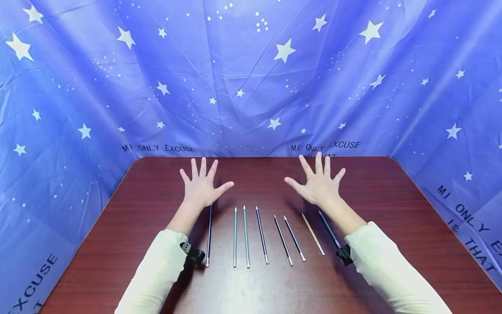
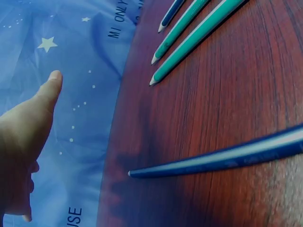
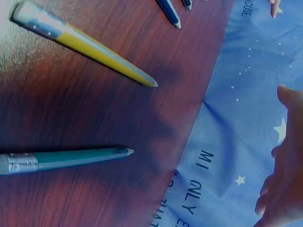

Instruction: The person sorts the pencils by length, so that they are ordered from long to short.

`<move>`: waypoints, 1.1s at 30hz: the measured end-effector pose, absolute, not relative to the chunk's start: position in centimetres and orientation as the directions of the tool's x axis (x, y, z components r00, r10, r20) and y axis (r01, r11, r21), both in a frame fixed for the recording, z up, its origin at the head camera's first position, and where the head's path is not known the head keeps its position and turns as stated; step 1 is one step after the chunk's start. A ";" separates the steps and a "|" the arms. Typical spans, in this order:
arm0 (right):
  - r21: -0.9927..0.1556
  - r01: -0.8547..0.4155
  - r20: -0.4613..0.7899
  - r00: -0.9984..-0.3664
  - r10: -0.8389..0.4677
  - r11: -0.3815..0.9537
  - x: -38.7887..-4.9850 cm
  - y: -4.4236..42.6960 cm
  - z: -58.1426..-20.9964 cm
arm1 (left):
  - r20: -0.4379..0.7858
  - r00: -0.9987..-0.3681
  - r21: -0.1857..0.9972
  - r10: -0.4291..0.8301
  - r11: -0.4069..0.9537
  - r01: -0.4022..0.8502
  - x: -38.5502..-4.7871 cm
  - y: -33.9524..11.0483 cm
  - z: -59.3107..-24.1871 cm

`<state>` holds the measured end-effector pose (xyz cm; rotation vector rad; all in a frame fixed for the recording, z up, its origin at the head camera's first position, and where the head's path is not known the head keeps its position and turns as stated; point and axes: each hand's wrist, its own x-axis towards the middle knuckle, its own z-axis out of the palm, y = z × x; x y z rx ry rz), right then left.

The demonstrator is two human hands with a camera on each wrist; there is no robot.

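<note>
Both hands hover above the table with fingers spread, holding nothing. The left hand point(image 1: 200, 187) is over the tip end of a dark blue pencil point(image 1: 209, 240), which the left wrist view shows lying alone point(image 2: 218, 160). The right hand point(image 1: 319, 187) is beyond a dark pencil point(image 1: 328, 229), green in the right wrist view point(image 3: 75, 158). Beside it lies a yellow pencil point(image 1: 313, 234). Between the hands, two teal pencils point(image 1: 235, 237) point(image 1: 246, 237), a dark blue pencil point(image 1: 262, 235) and two dark pencils point(image 1: 283, 240) point(image 1: 294, 239) lie apart, tips pointing away.
The dark red wooden table point(image 1: 251, 179) reaches back to a blue curtain point(image 1: 243, 56) with white stars and printed words, which also hangs along both sides. A black strap device is on the left wrist point(image 1: 192, 253) and another on the right wrist point(image 1: 344, 254).
</note>
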<state>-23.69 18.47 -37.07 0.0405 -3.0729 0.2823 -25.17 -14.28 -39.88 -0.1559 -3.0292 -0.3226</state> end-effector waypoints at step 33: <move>-0.737 -0.135 0.095 -0.991 -0.096 0.662 -20.5 13.5 -38.4 | 0.071 -0.997 0.743 0.030 0.665 0.073 -22.5 -17.4 -41.3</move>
